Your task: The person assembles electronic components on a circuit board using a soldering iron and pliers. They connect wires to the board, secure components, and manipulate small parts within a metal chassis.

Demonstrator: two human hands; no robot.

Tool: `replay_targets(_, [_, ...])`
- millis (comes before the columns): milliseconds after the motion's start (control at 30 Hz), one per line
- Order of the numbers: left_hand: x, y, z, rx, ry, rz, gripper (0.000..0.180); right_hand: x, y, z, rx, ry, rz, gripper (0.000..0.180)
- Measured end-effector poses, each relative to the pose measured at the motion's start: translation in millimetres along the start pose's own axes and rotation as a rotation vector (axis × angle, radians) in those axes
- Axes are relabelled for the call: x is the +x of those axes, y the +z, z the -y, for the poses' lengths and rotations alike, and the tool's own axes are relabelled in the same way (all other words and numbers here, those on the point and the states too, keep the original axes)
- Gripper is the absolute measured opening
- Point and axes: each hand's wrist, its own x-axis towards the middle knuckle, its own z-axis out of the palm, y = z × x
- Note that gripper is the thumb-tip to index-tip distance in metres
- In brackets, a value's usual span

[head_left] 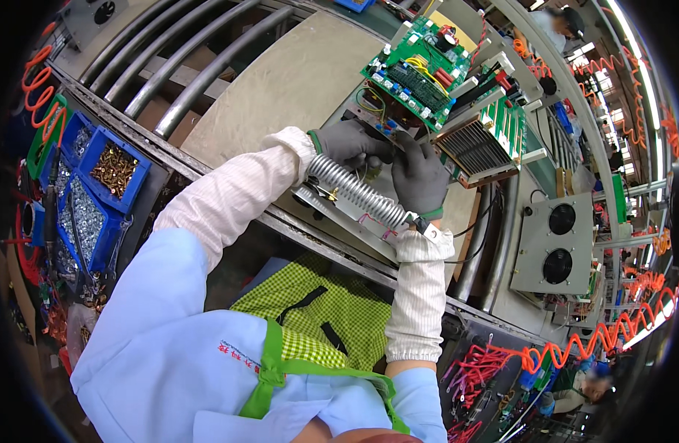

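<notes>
Both my hands wear grey gloves and white sleeve covers. My left hand (349, 144) and my right hand (420, 176) meet fingertip to fingertip at the edge of an open metal chassis (339, 214), just below a green circuit board (418, 70) with yellow wires. Whatever small part the fingers pinch there is hidden. A ribbed silver coil resistor (356, 193) lies across the chassis just under both hands. A finned heat sink (476, 149) sits to the right of my right hand.
Blue bins of screws (112, 171) stand at the left. Curved metal conveyor rails (184, 66) run behind. A grey panel with two fans (555, 244) lies at the right, orange coiled hoses (590, 340) beyond it. Another person works at the lower right.
</notes>
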Motion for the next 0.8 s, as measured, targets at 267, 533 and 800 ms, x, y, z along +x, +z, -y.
replay_targets(267, [-10, 9, -16, -0.078, 0.018, -0.088, 0.024, 0, 1, -2, 0.006, 0.032, -0.006, 0.036])
replay_targets(533, [-4, 1, -2, -0.24, 0.041, -0.007, 0.019, 0, 3, 0, 0.005, 0.008, -0.039, 0.037])
replay_targets(800, [-5, -1, 0, -0.321, 0.002, 0.078, 0.016, 0, 4, -3, 0.022, -0.014, -0.075, 0.034])
